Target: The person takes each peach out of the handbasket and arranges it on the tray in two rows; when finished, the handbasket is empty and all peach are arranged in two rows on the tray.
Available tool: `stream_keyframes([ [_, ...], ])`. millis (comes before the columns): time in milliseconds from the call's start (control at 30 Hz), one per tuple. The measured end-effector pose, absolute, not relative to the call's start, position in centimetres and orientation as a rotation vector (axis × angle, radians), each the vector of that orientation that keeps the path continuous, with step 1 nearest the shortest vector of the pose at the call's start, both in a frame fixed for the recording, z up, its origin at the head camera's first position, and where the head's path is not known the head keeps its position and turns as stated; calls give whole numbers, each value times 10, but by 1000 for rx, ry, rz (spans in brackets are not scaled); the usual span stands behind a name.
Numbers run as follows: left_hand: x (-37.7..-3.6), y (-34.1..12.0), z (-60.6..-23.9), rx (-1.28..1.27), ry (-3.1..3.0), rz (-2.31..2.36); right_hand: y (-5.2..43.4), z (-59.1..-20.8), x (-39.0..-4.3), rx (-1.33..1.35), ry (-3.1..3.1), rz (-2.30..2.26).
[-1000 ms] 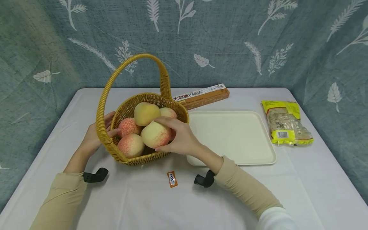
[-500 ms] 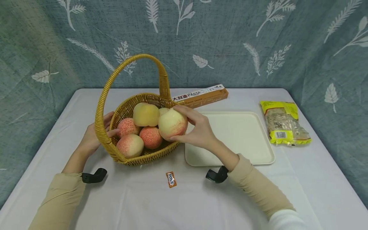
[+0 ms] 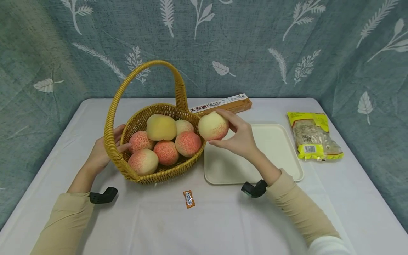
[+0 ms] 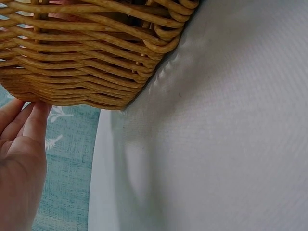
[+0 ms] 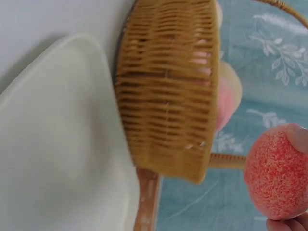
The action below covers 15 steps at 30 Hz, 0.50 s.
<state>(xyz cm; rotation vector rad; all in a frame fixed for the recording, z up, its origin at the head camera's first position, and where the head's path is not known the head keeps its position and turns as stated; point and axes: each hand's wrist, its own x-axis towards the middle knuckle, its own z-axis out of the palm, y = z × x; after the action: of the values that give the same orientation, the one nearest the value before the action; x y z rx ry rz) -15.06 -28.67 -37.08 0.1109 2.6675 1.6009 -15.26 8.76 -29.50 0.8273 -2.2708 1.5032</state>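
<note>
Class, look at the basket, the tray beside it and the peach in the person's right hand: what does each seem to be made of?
Basket: woven wicker or rattan, golden and slightly glossy; the strands show.
Tray: probably plastic, smooth matte cream with rounded moulded corners.
Peach: possibly artificial; its red side looks evenly speckled and foam-like, though real fruit cannot be ruled out.

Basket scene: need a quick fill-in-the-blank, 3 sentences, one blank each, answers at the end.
1. The right hand holds a ____ above the near-left corner of the cream tray.
2. The left hand rests on the outside of the wicker ____.
3. Counting only the peaches lying in the basket, there are ____.

Missing words: peach; basket; five
</note>
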Motion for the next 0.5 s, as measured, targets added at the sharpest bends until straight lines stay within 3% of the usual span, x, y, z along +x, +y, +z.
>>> stream_keyframes([
  [500,-152,-292,-382,167,2734,1584,114,-350,-196,639,-2355,1453],
])
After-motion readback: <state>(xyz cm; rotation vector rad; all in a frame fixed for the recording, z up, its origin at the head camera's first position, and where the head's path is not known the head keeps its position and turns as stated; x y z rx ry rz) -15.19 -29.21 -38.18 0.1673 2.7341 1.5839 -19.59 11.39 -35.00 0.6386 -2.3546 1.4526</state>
